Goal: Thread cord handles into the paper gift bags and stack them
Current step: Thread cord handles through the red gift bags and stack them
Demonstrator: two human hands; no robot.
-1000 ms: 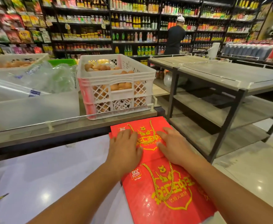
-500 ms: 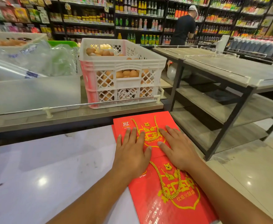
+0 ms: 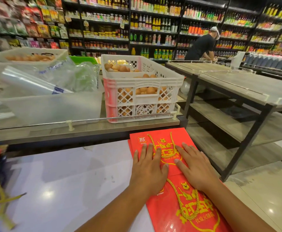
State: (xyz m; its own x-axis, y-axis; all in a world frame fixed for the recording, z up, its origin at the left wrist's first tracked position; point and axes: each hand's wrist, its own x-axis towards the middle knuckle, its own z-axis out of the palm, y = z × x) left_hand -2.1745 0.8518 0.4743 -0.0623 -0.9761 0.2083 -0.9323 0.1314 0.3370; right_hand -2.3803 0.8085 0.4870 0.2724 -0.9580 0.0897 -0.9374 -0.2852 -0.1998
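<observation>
Since the earlier frame both hands have slid slightly nearer along the upper red bag [image 3: 163, 139]. Left hand [image 3: 149, 166] and right hand [image 3: 195, 166] press flat, fingers straight, at the surface's [image 3: 61, 181] far right edge. Two corded bags stacked; unthreaded cords seemingly remain left.

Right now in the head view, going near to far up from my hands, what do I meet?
Near red gift bag → left hand and right hand flat on the far red gift bag → shelf rail → white egg crate → bottle shelves.
</observation>
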